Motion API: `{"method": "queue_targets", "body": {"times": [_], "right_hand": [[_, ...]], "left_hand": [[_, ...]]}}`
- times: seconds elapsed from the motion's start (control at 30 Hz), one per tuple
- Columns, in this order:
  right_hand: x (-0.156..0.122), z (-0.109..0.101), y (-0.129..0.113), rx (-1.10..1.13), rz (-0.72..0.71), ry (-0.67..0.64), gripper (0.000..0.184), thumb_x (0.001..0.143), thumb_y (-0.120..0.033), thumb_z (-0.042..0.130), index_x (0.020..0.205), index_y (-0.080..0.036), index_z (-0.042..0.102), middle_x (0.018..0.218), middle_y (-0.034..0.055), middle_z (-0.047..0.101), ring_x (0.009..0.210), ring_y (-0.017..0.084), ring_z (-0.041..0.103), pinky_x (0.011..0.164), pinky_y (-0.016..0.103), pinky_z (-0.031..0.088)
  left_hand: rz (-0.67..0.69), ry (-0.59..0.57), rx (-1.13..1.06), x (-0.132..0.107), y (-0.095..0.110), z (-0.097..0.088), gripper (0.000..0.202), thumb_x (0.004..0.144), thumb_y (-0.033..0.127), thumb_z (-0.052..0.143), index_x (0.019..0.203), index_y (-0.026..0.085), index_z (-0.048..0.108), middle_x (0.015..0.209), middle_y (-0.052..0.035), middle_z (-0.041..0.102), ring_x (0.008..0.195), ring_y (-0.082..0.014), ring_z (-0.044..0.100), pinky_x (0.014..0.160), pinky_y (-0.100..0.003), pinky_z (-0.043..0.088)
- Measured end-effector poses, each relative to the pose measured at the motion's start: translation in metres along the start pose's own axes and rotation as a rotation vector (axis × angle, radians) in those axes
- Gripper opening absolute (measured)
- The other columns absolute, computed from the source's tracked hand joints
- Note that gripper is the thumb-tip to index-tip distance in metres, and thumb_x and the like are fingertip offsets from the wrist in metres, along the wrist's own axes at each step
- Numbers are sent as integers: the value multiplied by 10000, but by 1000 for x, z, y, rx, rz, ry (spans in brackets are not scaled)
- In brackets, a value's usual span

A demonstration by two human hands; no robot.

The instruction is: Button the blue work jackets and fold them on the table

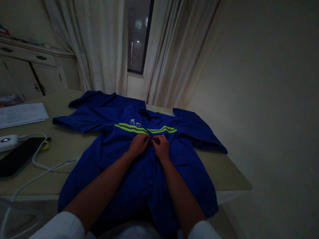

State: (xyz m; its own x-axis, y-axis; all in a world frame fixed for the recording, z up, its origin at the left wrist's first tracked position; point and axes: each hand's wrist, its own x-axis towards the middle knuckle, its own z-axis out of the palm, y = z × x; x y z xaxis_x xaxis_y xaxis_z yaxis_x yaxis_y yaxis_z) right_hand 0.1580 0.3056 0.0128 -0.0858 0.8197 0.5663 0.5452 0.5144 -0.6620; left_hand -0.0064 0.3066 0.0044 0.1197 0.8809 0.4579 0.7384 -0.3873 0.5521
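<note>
A blue work jacket (117,145) with yellow-green stripes and a small white print on the chest lies spread over the table, front side up, sleeves out to both sides. Its lower hem hangs over the near table edge. At the front opening, just below the stripes, my left hand (139,144) pinches one edge of the jacket. Close beside it my right hand (161,147) pinches the other edge. The fingertips nearly meet; any button between them is too small and dark to make out. Farther down the front, one round button (150,182) shows.
Left on the table (234,174) are papers (16,116), a white device (1,144), a dark tablet or phone (16,157) and a white cable (34,180) hanging over the near edge. Curtains (99,40) and a wall (272,86) stand behind; a cabinet (30,64) is far left.
</note>
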Motion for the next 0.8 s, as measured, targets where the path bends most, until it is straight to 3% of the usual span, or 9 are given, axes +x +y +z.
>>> {"method": "queue_targets", "body": {"times": [0.5,0.8], "right_hand": [[-1,0,-2,-13,-24,22,80,864,-208,695,890,-213,771,890,42,687,771,190,642,768,314,536],[-1,1,-3,-17,-61,-13,127,858,-185,677,924,-216,780,913,46,688,811,192,664,783,312,549]], "left_hand": [[-6,25,-65,1,-3,3,209,940,204,603,1041,189,786,1034,-120,778,1022,-295,699,936,-390,518],[-28,-23,-195,6,-8,-1,222,893,185,614,1000,188,809,1034,-105,802,989,-272,729,915,-363,530]]}}
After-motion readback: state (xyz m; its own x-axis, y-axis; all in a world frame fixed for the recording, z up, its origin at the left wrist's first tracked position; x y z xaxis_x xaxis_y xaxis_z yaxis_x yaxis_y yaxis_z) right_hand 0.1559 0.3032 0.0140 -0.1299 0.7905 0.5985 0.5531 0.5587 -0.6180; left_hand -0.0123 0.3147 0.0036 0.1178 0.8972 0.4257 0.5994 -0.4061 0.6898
